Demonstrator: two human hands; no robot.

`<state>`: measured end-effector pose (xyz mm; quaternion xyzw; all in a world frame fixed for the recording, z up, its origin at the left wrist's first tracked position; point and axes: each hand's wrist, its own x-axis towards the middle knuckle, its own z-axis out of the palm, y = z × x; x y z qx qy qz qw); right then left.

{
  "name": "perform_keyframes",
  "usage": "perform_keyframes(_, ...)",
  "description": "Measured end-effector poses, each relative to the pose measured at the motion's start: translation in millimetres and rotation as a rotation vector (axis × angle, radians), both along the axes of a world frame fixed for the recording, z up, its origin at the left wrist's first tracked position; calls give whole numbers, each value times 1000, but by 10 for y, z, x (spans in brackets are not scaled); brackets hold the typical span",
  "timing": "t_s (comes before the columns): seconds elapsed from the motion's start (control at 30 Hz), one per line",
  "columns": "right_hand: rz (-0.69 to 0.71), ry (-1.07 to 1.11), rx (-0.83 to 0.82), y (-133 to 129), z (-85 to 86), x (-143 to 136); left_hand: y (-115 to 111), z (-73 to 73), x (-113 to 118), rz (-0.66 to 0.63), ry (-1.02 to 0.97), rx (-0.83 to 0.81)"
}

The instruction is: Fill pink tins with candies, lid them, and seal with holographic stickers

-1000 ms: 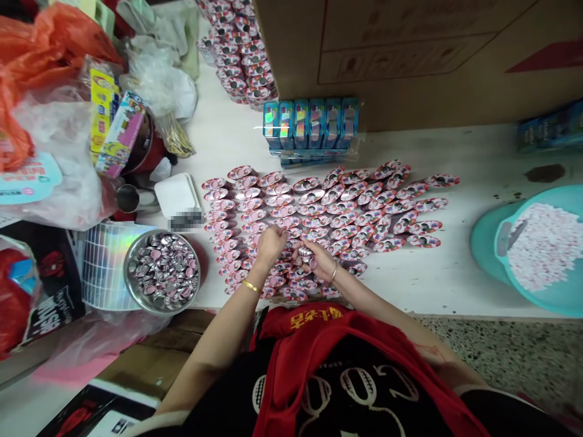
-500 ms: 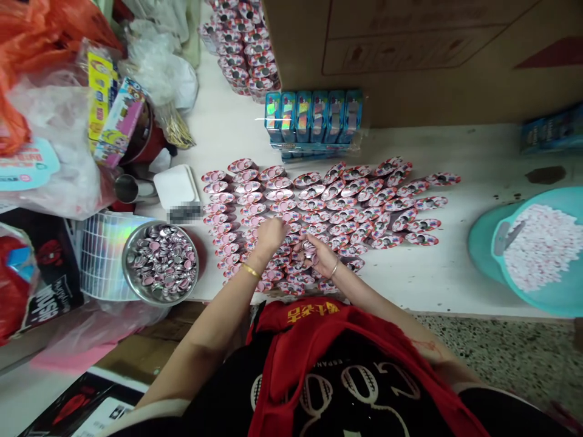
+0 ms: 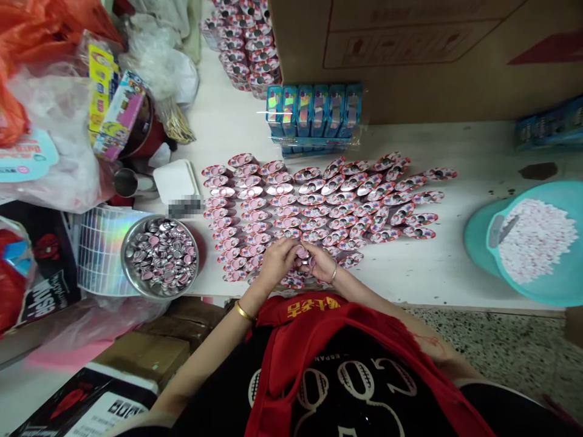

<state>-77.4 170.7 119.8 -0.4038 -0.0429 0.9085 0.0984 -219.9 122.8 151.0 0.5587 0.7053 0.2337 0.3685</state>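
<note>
Containers upright, long oval axes mostly left-to-right

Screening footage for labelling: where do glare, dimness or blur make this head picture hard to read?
Head view: rainbow glare on the gridded sheet and blue packs; the cardboard carton looks dimmer than the tabletop; the pink caps between left hand and right hand are small and soft; a mosaic patch hides detail.

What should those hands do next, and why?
Perhaps the left hand should take a pink cap from the right hand and set it on an uncapped pack, because packs on the left wear pink caps while those on the right show dark holes.
</note>
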Motion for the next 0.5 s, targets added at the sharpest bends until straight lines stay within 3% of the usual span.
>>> perform_keyframes(0.13,22,12,75,46,-18,45,23,-169,-138,244,-36,-104)
perform_keyframes(0.2,-2,2,73,69,-35,57,112,-272,-182,289,38,-202)
perform_keyframes(0.33,-62,21,45,88,-37,94,343,-380,-196,161,350,-419)
perform_keyframes(0.5,-52,-7,62,77,-17,147,549,-351,-204,11,547,-650)
